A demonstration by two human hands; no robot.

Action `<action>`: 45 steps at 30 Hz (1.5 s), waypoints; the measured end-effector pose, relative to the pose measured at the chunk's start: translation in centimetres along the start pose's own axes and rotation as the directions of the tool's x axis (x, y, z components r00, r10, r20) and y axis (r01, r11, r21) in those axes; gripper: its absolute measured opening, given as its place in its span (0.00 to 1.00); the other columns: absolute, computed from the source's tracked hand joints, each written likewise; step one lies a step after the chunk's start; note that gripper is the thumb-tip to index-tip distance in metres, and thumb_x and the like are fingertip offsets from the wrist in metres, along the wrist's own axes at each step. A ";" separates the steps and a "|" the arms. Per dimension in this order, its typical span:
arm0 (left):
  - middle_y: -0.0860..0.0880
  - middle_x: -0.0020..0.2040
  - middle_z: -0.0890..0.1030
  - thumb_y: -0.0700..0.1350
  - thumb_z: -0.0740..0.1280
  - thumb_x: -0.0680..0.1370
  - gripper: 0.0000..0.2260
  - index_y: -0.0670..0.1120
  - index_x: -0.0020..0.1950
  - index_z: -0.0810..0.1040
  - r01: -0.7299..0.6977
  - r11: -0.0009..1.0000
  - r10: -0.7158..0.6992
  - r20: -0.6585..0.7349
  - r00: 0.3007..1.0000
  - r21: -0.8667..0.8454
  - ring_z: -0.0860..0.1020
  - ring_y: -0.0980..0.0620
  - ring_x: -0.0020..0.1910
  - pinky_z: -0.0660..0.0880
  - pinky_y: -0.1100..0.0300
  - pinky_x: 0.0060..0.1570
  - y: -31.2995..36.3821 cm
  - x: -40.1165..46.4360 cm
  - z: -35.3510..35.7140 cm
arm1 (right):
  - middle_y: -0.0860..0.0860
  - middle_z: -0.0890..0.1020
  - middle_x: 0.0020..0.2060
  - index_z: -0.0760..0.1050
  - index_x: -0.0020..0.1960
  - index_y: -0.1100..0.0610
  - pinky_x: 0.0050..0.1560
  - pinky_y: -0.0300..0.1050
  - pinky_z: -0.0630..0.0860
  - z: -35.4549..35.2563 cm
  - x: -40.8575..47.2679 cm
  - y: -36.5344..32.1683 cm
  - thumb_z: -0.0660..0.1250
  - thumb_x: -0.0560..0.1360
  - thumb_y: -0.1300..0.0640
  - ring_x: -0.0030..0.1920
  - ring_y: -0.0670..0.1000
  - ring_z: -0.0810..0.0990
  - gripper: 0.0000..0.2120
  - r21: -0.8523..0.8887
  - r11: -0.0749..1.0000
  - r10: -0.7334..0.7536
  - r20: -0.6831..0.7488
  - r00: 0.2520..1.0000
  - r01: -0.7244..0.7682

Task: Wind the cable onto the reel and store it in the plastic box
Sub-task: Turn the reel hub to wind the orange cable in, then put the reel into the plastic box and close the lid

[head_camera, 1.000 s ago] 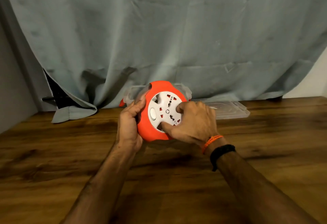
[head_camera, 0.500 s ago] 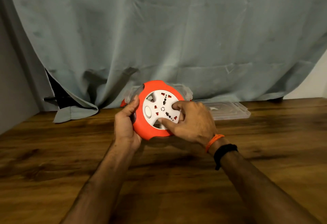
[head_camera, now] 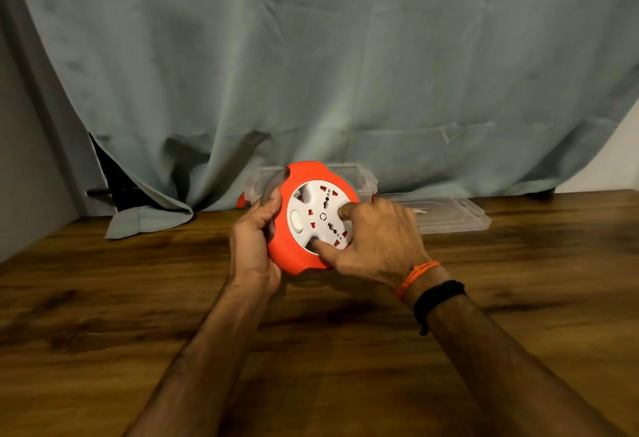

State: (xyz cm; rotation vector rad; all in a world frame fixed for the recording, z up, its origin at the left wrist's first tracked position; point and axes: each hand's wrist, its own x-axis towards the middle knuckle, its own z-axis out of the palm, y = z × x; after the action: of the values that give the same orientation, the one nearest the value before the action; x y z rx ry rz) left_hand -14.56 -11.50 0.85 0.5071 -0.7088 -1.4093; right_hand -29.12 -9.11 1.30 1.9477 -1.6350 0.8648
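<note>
Reel: orange reel (head_camera: 297,257) with a white socket face (head_camera: 320,217), held tilted above the table (head_camera: 138,298), face toward the camera
Left hand: left hand (head_camera: 254,250) wraps the reel's left edge, thumb along the rim; its grip is closed on the reel
Right hand: right hand (head_camera: 375,241) rests on the white face, thumb in a lower recess and a fingertip in an upper one; grip narrow, pressing on the face, not wrapped around it
Box: clear plastic box (head_camera: 363,179) stands on the table right behind the reel, against the grey curtain (head_camera: 345,56)
Lid: clear lid (head_camera: 449,217) lies flat to the box's right
Hidden: the cable cannot be made out; the reel covers most of the box, so its inside is not visible; an orange bit (head_camera: 241,201) at the box's left is too small to identify
Change: the white face has turned compared with a second ago, and the reel sits slightly further left in the hands
</note>
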 end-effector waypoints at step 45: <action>0.42 0.46 0.87 0.46 0.63 0.80 0.11 0.41 0.55 0.82 0.131 0.988 -0.130 0.026 0.991 -0.078 0.86 0.44 0.44 0.80 0.39 0.48 -0.2 1.0 -1.1 | 0.46 0.85 0.39 0.81 0.42 0.54 0.51 0.48 0.77 2.5 1.7 4.1 0.69 0.70 0.42 0.43 0.47 0.82 0.16 0.768 0.440 0.514 0.210 0.832 -0.466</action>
State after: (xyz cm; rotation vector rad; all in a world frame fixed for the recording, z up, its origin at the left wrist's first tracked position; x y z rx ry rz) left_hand -13.87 -12.65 0.08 0.4838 -0.6428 -1.5611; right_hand -32.50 -12.87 0.53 1.8734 -2.0264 2.2123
